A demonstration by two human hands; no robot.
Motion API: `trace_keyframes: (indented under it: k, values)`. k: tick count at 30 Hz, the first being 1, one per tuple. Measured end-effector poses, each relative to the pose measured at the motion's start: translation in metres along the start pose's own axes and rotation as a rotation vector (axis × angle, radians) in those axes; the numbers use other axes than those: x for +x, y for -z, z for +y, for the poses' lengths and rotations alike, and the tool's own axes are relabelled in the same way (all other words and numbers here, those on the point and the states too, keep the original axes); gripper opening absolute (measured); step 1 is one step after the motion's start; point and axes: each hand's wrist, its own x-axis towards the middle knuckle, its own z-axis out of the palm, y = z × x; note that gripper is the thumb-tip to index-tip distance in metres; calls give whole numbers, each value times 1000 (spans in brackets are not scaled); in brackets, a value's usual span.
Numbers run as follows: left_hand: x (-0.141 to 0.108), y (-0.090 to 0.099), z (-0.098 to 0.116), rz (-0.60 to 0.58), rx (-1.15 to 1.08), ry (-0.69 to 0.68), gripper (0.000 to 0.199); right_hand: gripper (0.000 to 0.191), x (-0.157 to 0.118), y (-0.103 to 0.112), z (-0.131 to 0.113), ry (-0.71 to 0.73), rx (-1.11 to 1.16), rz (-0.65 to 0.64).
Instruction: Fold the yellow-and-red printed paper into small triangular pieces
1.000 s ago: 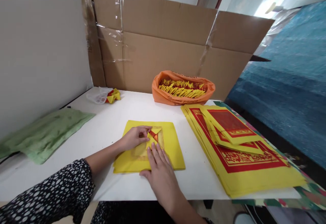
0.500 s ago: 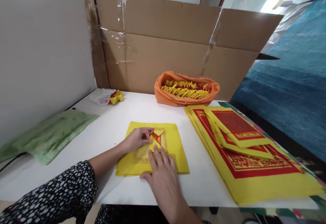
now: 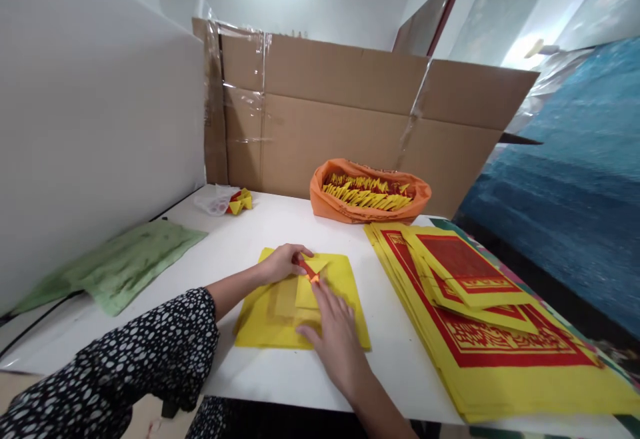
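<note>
A small folded yellow paper (image 3: 307,298) with red and shiny orange parts lies on a stack of square yellow sheets (image 3: 250,327) in front of me. My left hand (image 3: 283,264) pinches the upper left edge of the folded paper between thumb and fingers. From the lower right, my right hand (image 3: 334,329) reaches in with fingers stretched out, its fingertips touching the paper near the orange part. The right thumb is spread and rests over the stack. Part of the folded paper is hidden under the fingers.
An orange bag (image 3: 325,210) full of folded yellow-and-red papers stands behind. Large printed yellow sheets (image 3: 525,386) are piled at right. At left lie a green cloth (image 3: 145,252) and a clear plastic bag (image 3: 214,202) beside a folded paper piece (image 3: 241,202). Cardboard (image 3: 340,126) walls the back.
The view has tilted upward. My left hand still pinches the folded paper, whose upper flap has shifted and now shows a yellow triangle. My right fingertips have moved up to the orange part.
</note>
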Motion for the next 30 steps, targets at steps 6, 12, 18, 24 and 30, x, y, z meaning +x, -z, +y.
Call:
trace_keyframes:
  k: [6, 12, 18, 24, 30]
  values:
    - [-28, -8, 20, 74, -380, 184, 32, 31, 30, 16, -1, 28, 308, 209]
    - [-52, -17, 35, 156, -574, 328, 29, 16, 35, 14, -12, 25, 449, 206]
    - [-56, -30, 42, 236, -698, 358, 19, 18, 36, 13, -15, 44, 432, 250]
    - [-52, -37, 44, 259, -836, 333, 19, 25, 37, 14, -9, 64, 493, 377]
    - [-52, -39, 43, 210, -808, 302, 15, 30, 42, 17, 4, 1, 457, 461]
